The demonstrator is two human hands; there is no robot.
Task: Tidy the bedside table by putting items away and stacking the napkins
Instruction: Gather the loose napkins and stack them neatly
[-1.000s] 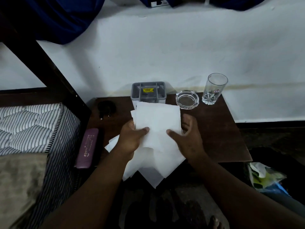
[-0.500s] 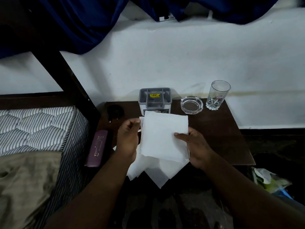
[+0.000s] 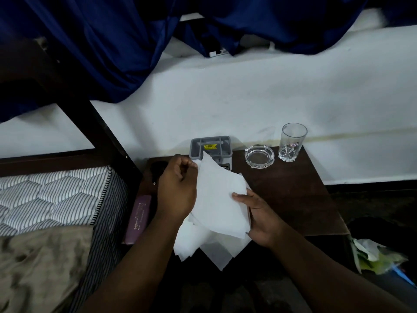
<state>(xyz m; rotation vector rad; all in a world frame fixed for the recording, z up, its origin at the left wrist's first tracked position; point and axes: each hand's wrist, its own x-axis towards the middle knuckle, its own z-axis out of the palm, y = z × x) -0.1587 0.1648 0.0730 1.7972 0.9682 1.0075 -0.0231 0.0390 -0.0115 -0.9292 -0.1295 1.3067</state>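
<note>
A striped mattress (image 3: 45, 195) with an olive blanket (image 3: 40, 263) fills the left, under a dark bed post (image 3: 90, 123). Blue cloth (image 3: 112, 53) hangs over the white wall (image 3: 248, 98) behind. A purple case (image 3: 137, 220) lies just beside the mattress, at the left edge of the dark wooden desk (image 3: 293, 199). A small black object (image 3: 158, 168) at the desk's back is mostly hidden by the left hand (image 3: 178, 188), whose curled fingers pinch the top napkin's upper corner. The napkins (image 3: 218, 199) are over the desk's front edge, loose sheets hanging below. They partly cover a grey box (image 3: 211, 146) behind. The right hand (image 3: 259, 218) grips the stack's right side, thumb on top. Farther right stand a glass ashtray (image 3: 259, 155) and a tumbler (image 3: 292, 141). On the dim floor lies what may be a crumpled bag (image 3: 372, 256).
</note>
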